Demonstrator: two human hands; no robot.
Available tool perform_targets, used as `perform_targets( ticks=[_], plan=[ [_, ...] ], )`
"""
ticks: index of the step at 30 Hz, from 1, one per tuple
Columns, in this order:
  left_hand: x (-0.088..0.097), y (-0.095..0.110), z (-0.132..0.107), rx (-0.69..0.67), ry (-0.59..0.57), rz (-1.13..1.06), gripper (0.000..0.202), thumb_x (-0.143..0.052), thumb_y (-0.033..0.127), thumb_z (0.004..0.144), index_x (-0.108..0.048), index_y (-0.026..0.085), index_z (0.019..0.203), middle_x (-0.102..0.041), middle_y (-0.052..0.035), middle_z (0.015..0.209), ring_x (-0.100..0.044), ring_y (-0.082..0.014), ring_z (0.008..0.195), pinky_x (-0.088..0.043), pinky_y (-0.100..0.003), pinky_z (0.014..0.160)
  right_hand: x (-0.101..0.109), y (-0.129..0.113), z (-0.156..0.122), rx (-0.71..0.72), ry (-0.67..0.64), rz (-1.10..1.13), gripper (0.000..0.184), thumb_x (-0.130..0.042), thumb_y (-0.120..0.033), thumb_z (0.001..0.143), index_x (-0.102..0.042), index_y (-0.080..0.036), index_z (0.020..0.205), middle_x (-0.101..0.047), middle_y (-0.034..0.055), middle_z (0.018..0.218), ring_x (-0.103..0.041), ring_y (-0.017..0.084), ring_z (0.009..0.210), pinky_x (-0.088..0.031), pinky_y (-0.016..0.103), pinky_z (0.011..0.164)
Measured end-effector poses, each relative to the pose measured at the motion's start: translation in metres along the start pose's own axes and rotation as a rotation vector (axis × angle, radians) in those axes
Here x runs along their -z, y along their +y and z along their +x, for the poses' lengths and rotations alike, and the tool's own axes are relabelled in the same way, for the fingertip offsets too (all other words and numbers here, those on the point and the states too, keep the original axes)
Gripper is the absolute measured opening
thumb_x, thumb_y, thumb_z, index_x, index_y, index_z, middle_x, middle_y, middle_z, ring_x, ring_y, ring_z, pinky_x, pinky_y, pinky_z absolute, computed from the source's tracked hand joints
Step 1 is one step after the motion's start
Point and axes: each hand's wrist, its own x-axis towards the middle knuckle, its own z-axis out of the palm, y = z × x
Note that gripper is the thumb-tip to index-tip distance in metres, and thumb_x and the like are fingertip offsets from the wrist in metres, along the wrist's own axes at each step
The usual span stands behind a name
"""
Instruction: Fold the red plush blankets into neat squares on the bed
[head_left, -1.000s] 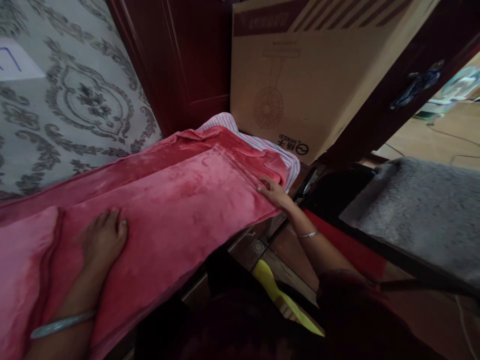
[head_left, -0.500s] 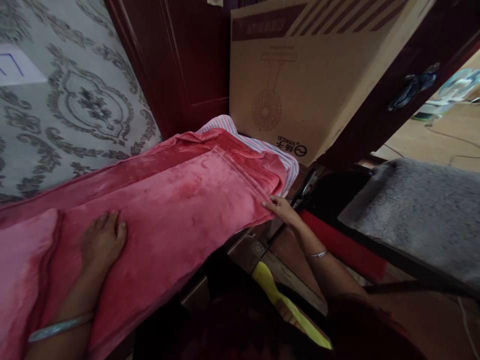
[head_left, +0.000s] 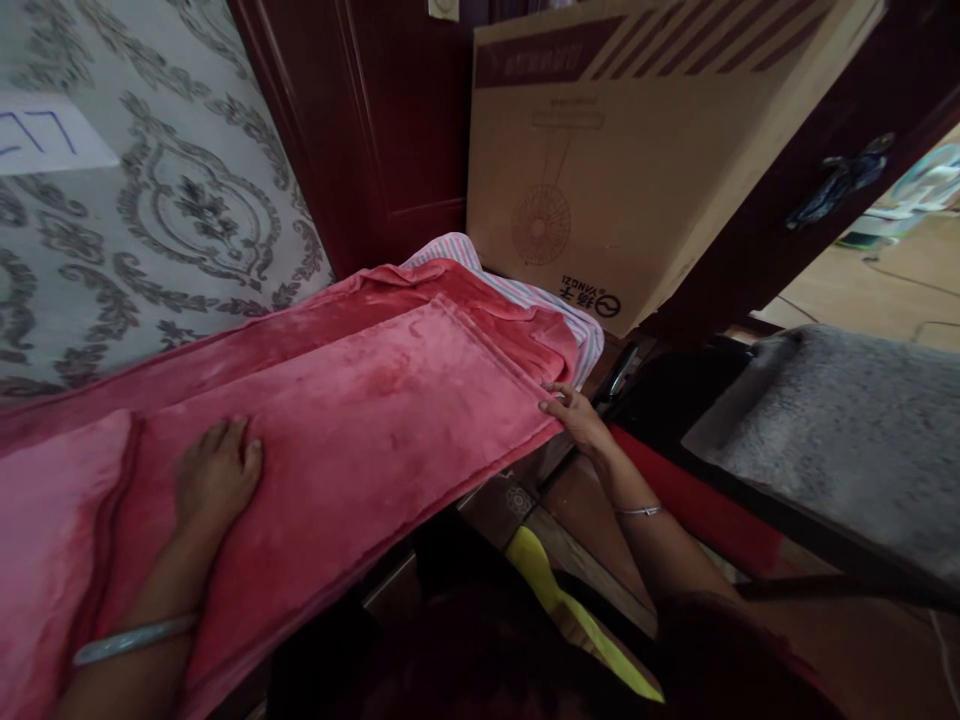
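A pinkish-red plush blanket (head_left: pixel 375 430) lies spread and folded in layers over a long surface. Flat on its top layer rests my left hand (head_left: pixel 217 475), palm down with the fingers extended. At the blanket's right end, my right hand (head_left: pixel 577 412) pinches the edge near the corner between thumb and fingers. A thicker folded part of the blanket lies at the far left, beside my left forearm. From under the blanket's far end shows a striped cloth (head_left: pixel 570 310) in white, pink and grey.
A large cardboard box (head_left: pixel 630 190) with a fan drawing stands behind the blanket, against dark red woodwork (head_left: pixel 390 120). Patterned wallpaper (head_left: pixel 202 210) is at left. To the right is a seat with a grey fuzzy cover (head_left: pixel 832 440). A yellow strip (head_left: pixel 555 580) hangs below.
The whole view has shifted slightly, so things sit a little further right. My left hand still lies on the blanket and my right hand still pinches its edge.
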Motion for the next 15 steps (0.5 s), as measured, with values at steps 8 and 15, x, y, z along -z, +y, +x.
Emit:
perform_targets(
  ticks=[8, 15],
  plan=[
    [0.029, 0.062, -0.019, -0.197, -0.056, -0.369, 0.047, -0.047, 0.035, 0.09, -0.063, 0.018, 0.131, -0.068, -0.0111, 0.138, -0.062, -0.029, 0.129, -0.046, -0.046, 0.114, -0.007, -0.031, -0.006, 0.076, -0.079, 0.109, 0.065, -0.084, -0.052, 0.061, -0.066, -0.025, 0.117, -0.062, -0.0028, 0.076, -0.058, 0.018, 0.071, -0.047, 0.032, 0.071],
    [0.036, 0.225, -0.056, -0.495, -0.267, -0.953, 0.086, -0.07, 0.04, 0.08, -0.036, 0.018, 0.156, -0.044, -0.0183, 0.16, -0.046, -0.0323, 0.146, -0.04, -0.052, 0.119, -0.048, -0.069, -0.017, 0.194, -0.18, 0.075, 0.064, -0.077, -0.051, 0.071, -0.061, -0.029, 0.129, -0.07, 0.0074, 0.112, -0.064, 0.027, 0.103, -0.052, 0.039, 0.089]
  ],
)
